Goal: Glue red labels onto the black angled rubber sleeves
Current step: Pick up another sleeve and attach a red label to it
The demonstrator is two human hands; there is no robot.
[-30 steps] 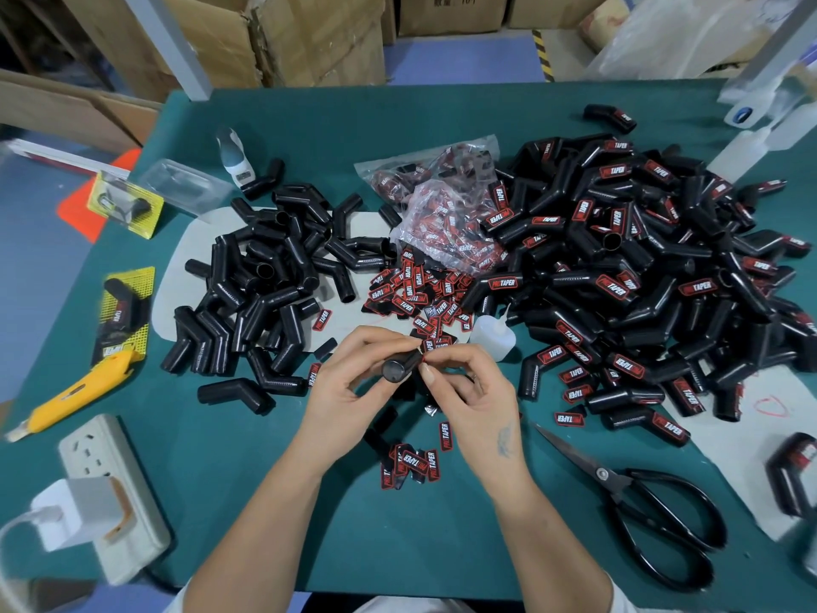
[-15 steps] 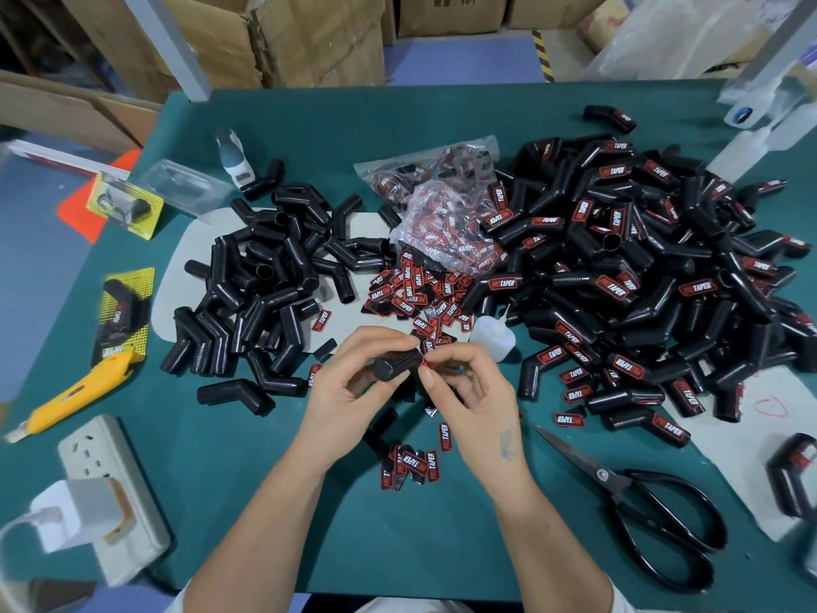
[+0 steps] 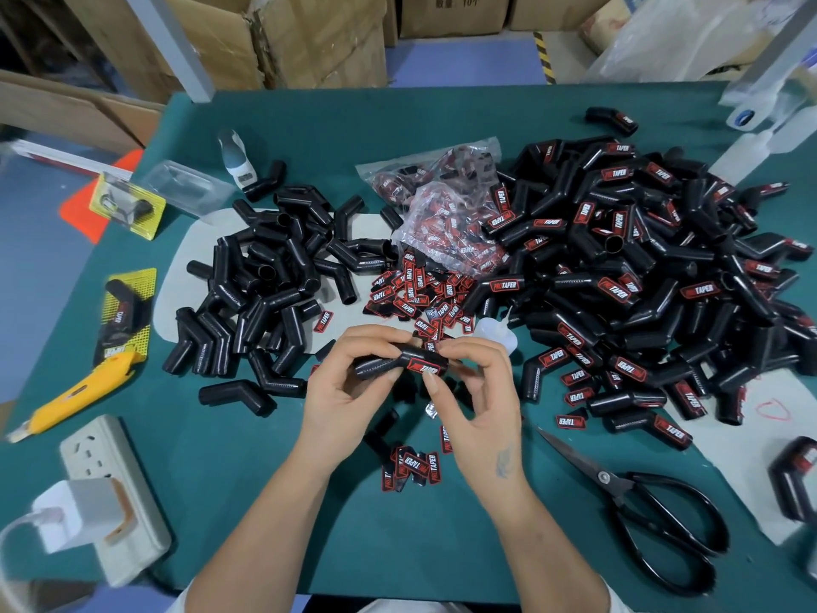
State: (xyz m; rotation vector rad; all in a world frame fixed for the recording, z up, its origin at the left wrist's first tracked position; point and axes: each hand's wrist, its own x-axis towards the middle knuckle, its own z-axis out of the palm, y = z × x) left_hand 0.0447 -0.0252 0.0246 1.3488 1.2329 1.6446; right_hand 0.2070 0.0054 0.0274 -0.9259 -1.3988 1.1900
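Note:
A black angled rubber sleeve [image 3: 381, 365] is held above the green table between both hands. My left hand [image 3: 349, 391] grips its left end, and my right hand [image 3: 475, 400] pinches the right end. A red label [image 3: 424, 368] sits on that right end, with my right thumb at its lower edge. Plain sleeves [image 3: 265, 294] lie heaped at the left. Labelled sleeves [image 3: 641, 267] fill the right. Loose red labels [image 3: 415, 294] lie behind my hands, and a few labels [image 3: 413, 464] lie in front. A small glue bottle [image 3: 493, 331] stands just behind my right hand.
Black scissors [image 3: 641, 515] lie at the front right. A yellow utility knife [image 3: 75, 395] and a white power strip [image 3: 110, 488] with a charger are at the left. Two clear bags of labels [image 3: 442, 201] lie at the centre back. Cardboard boxes [image 3: 283, 37] stand beyond the table.
The sleeve has turned in my hands from end-on to lying sideways, so the red label on it now faces up. Both hands stay in the same place.

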